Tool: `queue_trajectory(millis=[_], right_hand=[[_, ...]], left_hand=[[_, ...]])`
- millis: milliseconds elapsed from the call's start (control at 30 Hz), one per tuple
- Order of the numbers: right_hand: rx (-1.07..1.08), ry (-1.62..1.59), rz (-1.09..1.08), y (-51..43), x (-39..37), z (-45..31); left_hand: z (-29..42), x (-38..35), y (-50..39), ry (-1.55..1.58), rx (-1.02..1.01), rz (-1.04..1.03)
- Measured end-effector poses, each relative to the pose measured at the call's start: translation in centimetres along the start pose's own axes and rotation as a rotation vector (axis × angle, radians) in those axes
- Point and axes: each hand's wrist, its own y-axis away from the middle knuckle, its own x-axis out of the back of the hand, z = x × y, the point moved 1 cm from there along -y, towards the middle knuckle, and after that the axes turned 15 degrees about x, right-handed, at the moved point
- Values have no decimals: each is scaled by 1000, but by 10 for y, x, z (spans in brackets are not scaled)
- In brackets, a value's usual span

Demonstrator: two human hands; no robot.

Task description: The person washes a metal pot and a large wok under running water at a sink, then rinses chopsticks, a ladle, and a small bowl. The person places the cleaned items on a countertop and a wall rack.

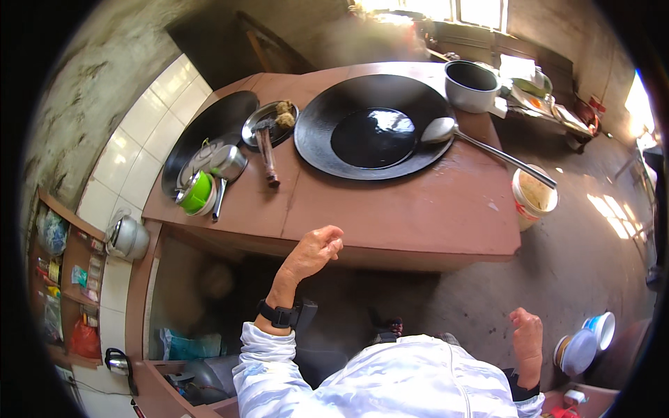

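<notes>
My left hand (313, 251) hovers by the front edge of the red-brown stove counter (407, 214), its fingers loosely curled and slightly apart, with nothing visible in them. Lower on the right, my right hand (527, 334) hangs over the floor, also without a visible object. A large black wok (319, 141) is set into the counter, with dark, shiny liquid (373, 138) at its bottom. Across its right rim lies a metal ladle (439, 130), its long handle sticking out past the counter. Left of the wok, a wooden-handled brush (267, 157) leans on a metal bowl (251, 117) holding a brown scrubber (285, 115).
A second wok (219, 112) holds pot lids beside a green container (196, 192). A grey pot (470, 89) stands at the back right. One white bucket (533, 196) sits by the counter's right end; more buckets (577, 352) are lower right. Shelves (68, 282) line the left wall.
</notes>
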Motion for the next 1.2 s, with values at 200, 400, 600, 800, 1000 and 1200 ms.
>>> queue_trajectory(millis=[200, 400, 600, 800, 1000, 1200], right_hand=[[117, 53, -95, -72, -9, 4], [194, 19, -10, -145, -18, 16], [226, -15, 7, -166, -26, 1], [65, -32, 43, -157, -44, -46], [-114, -19, 25, -132, -55, -76], [-144, 13, 5, -133, -58, -77]], left_hand=[[-24, 29, -21, 110, 81, 97], [-73, 101, -40, -33, 37, 460], [-185, 260, -46, 821, 231, 1042], [-174, 342, -136, 558, 284, 1013], [-100, 294, -223, 498, 217, 717], [-53, 271, -223, 461, 153, 585]])
